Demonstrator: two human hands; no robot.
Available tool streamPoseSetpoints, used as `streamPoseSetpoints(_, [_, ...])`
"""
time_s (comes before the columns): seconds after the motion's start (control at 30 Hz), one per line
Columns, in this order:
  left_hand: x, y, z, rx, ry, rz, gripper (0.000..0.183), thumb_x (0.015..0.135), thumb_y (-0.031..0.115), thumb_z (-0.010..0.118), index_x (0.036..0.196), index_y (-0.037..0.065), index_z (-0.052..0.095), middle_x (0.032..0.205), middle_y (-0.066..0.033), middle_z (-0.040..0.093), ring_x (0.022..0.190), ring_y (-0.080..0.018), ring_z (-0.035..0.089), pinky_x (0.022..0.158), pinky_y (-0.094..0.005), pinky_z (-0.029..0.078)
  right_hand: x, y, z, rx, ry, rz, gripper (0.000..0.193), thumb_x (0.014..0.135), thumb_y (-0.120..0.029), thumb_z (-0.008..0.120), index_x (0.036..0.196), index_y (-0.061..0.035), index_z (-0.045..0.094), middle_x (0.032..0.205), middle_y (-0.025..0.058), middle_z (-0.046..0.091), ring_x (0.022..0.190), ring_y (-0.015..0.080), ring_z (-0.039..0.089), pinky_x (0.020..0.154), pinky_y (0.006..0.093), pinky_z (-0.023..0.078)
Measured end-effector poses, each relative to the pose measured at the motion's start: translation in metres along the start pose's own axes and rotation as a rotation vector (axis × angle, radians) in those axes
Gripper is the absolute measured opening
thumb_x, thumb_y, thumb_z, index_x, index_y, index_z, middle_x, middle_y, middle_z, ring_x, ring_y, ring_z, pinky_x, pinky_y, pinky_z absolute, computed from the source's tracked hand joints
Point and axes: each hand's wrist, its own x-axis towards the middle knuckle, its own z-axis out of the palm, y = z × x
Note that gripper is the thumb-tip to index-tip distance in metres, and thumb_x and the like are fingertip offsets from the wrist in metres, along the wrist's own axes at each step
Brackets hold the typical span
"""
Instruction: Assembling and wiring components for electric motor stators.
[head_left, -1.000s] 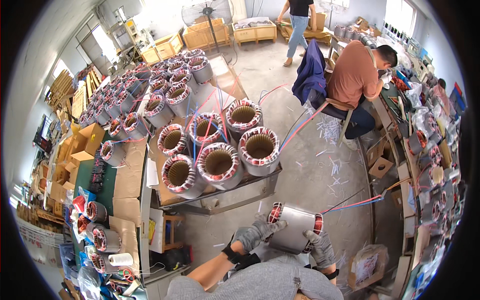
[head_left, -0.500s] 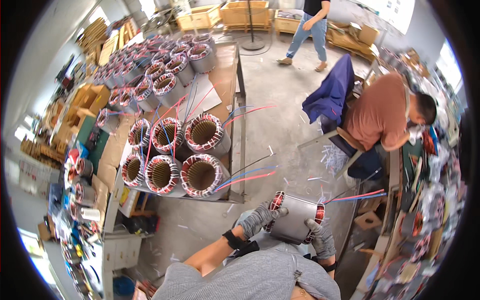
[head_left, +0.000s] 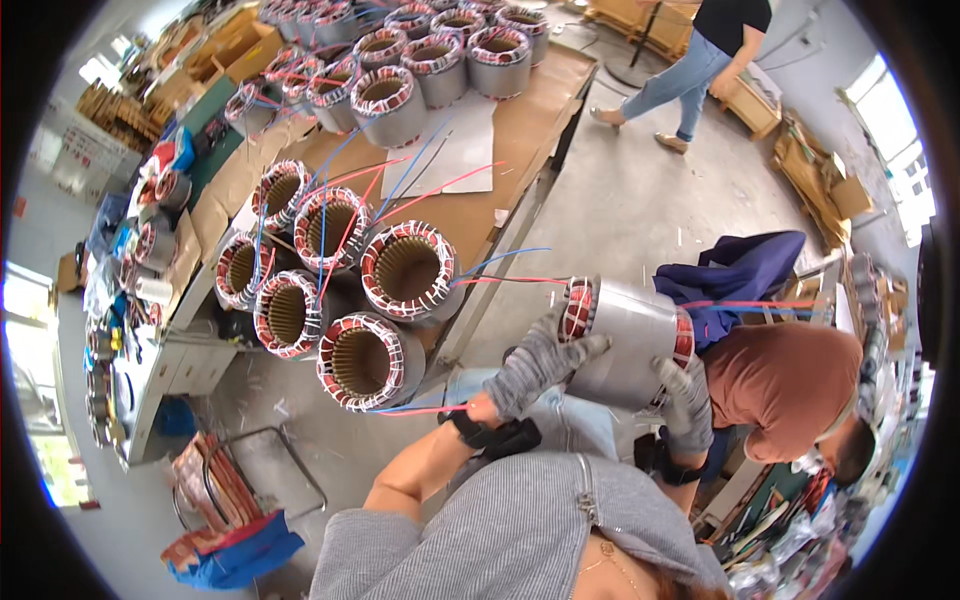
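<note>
In front of the shirt (head_left: 470, 520), right of the tabletop (head_left: 540, 115), holding a stator (head_left: 627, 340) sideways between left hand (head_left: 545, 365) and right hand (head_left: 686, 402) (both gloved, half-curled around its ends).

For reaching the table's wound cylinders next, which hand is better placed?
Probably the left hand: it is nearer the table cylinders; the right hand is farther off. Both hands are occupied by the held cylinder.

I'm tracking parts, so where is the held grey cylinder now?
In the head view, right of centre, the grey cylinder is held between the left hand and right hand, right of the brown table.
</note>
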Motion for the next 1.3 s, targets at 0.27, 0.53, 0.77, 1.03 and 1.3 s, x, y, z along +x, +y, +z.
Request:
streamPoseSetpoints(0.27, [0.093,0.038,-0.007,-0.125,0.398,-0.018,0.038,0.078,0.018,0.067,0.109,0.002,0.052,0.088,-0.0015,0.058,0.075,-0.0087,0.052,0.069,-0.0243,0.045,0.165,-0.049,-0.032,-0.184,-0.263,0.209,0.036,0.079,-0.026,0.062,0.102,0.0010,0.059,0.083,0.0028,0.061,0.070,0.0092,0.057,0.064,0.0237,0.045])
streamPoseSetpoints(0.53, [0.222,0.036,-0.007,-0.242,0.808,0.031,0.028,0.081,0.021,0.064,0.103,0.005,0.054,0.077,0.0040,0.052,0.067,-0.0036,0.048,0.058,-0.0208,0.041,0.362,-0.055,-0.059,-0.118,-0.604,0.276,0.039,0.077,-0.030,0.068,0.103,-0.0016,0.061,0.081,-0.0006,0.060,0.072,0.0069,0.055,0.063,0.0244,0.045])
streamPoseSetpoints(0.77, [0.333,0.061,0.001,-0.439,0.946,0.097,0.018,0.084,0.021,0.062,0.093,0.008,0.054,0.074,0.0062,0.048,0.066,-0.0031,0.045,0.057,-0.0206,0.039,0.489,-0.099,-0.082,-0.300,-0.703,0.358,0.031,0.074,-0.034,0.071,0.074,-0.0078,0.054,0.059,-0.0042,0.047,0.048,0.0049,0.044,0.043,0.0217,0.037])
streamPoseSetpoints(1.03, [0.440,0.080,-0.032,-0.484,0.888,0.202,0.033,0.085,0.031,0.063,0.107,0.008,0.056,0.088,0.0060,0.053,0.080,-0.0042,0.046,0.071,-0.0214,0.040,0.581,-0.140,-0.082,-0.312,-0.593,0.258,0.027,0.073,-0.030,0.071,0.074,-0.0092,0.054,0.058,-0.0047,0.048,0.049,0.0048,0.044,0.044,0.0215,0.036])
streamPoseSetpoints(1.3, [0.555,0.044,-0.079,-0.797,0.944,0.303,0.033,0.089,0.034,0.055,0.110,0.009,0.056,0.100,0.0016,0.058,0.091,-0.0076,0.054,0.077,-0.0241,0.045,0.672,-0.163,-0.067,-0.580,-0.618,0.216,0.024,0.072,-0.023,0.071,0.072,-0.0092,0.052,0.056,-0.0053,0.043,0.047,0.0064,0.040,0.043,0.0249,0.036])
